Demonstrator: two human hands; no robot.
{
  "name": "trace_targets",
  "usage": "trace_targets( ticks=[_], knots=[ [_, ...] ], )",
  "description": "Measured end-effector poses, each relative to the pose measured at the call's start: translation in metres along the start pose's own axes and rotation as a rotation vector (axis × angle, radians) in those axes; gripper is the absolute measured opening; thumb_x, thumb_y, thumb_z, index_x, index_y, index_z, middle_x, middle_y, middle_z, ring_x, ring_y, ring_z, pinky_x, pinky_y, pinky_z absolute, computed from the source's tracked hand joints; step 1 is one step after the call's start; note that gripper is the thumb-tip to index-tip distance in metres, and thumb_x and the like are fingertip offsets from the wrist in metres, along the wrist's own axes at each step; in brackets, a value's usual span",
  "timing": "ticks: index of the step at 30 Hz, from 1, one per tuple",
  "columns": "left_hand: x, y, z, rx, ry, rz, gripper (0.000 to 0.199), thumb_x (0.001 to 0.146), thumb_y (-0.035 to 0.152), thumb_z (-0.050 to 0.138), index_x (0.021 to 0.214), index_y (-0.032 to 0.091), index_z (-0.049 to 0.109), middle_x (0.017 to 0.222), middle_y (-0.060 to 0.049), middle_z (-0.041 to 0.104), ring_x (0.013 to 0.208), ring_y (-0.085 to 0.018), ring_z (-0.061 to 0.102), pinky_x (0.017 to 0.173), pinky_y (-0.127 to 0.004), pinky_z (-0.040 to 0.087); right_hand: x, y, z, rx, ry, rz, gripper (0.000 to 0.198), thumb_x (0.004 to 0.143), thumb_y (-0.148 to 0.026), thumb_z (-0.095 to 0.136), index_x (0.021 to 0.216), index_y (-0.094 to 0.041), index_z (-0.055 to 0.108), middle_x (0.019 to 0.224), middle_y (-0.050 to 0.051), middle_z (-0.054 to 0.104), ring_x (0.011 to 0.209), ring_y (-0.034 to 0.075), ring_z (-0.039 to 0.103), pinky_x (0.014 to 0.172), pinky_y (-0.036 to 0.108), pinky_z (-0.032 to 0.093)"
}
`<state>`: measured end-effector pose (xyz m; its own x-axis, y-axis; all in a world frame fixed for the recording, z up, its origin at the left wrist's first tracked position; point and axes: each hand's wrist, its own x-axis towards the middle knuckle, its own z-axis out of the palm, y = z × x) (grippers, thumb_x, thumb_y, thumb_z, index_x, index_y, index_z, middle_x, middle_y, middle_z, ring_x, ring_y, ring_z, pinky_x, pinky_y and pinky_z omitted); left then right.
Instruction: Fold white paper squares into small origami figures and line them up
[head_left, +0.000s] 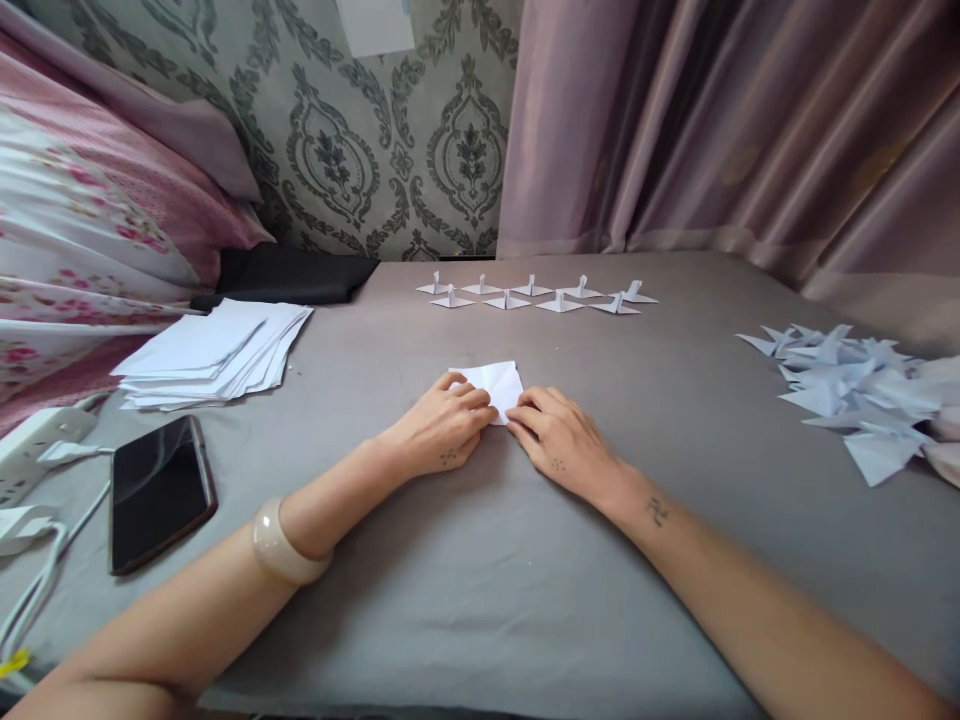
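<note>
A small white piece of folded paper [495, 382] lies on the grey cloth in front of me, with crease lines on its surface. My left hand [448, 420] covers its left and lower-left part, fingers bent and closed on it. At its lower right edge, my right hand [561, 435] has the thumb and fingertips pressed together on the paper. The lower edge is partly hidden by my fingers. Beyond it stand two rows of folded paper birds [559, 303], wings spread flat and centres upright.
A stack of white paper [202, 350] lies at the left, with a black folded item [289, 273] behind it. Nearer are a phone [159, 495] and a power strip [34, 450] with white cables. At the right is a heap of folded paper pieces [862, 385].
</note>
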<state>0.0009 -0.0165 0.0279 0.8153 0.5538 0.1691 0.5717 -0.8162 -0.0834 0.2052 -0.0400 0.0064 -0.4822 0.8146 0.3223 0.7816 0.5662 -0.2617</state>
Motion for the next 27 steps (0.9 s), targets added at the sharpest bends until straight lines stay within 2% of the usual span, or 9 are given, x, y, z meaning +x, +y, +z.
trace_targets(
  ticks=[5, 9, 14, 22, 27],
  knots=[
    [0.007, -0.002, 0.004, -0.077, 0.029, -0.059, 0.034, 0.097, 0.03, 0.037, 0.092, 0.018, 0.068, 0.089, -0.007, 0.067, 0.085, -0.019, 0.061, 0.093, -0.037, 0.036, -0.003, -0.007, 0.0, -0.026, 0.025, 0.086, 0.022, 0.093, -0.024, 0.047, 0.091, -0.018, 0.068, 0.097, 0.009, 0.063, 0.091, 0.021, 0.056, 0.075, 0.034, 0.046],
    [0.011, -0.004, 0.009, -0.217, 0.076, -0.197, 0.031, 0.095, 0.032, 0.045, 0.082, 0.019, 0.069, 0.087, -0.005, 0.069, 0.086, -0.018, 0.062, 0.087, -0.034, 0.038, -0.005, -0.009, -0.002, 0.007, 0.025, 0.169, 0.017, 0.091, -0.024, 0.052, 0.087, -0.019, 0.068, 0.096, 0.007, 0.064, 0.091, 0.021, 0.058, 0.071, 0.033, 0.046],
    [0.014, -0.008, 0.016, -0.419, 0.111, -0.325, 0.024, 0.09, 0.035, 0.055, 0.08, 0.02, 0.071, 0.087, -0.003, 0.069, 0.083, -0.017, 0.061, 0.077, -0.03, 0.041, -0.004, -0.006, 0.0, 0.036, 0.068, 0.245, 0.016, 0.09, -0.022, 0.053, 0.08, -0.02, 0.066, 0.091, 0.005, 0.065, 0.086, 0.02, 0.058, 0.066, 0.031, 0.043],
    [0.018, -0.009, 0.015, -0.49, 0.091, -0.397, 0.022, 0.088, 0.032, 0.057, 0.075, 0.019, 0.069, 0.083, -0.004, 0.067, 0.076, -0.017, 0.058, 0.07, -0.029, 0.042, 0.001, -0.001, 0.006, 0.14, 0.125, 0.344, 0.015, 0.087, -0.027, 0.056, 0.074, -0.022, 0.062, 0.091, 0.004, 0.065, 0.086, 0.02, 0.058, 0.068, 0.031, 0.045],
    [0.019, -0.008, 0.016, -0.455, 0.087, -0.39, 0.021, 0.088, 0.03, 0.055, 0.076, 0.018, 0.068, 0.081, -0.005, 0.066, 0.077, -0.018, 0.058, 0.071, -0.031, 0.043, 0.001, -0.002, 0.004, 0.131, 0.126, 0.305, 0.013, 0.087, -0.028, 0.058, 0.076, -0.023, 0.064, 0.093, 0.004, 0.066, 0.087, 0.02, 0.059, 0.069, 0.032, 0.046]
  ],
)
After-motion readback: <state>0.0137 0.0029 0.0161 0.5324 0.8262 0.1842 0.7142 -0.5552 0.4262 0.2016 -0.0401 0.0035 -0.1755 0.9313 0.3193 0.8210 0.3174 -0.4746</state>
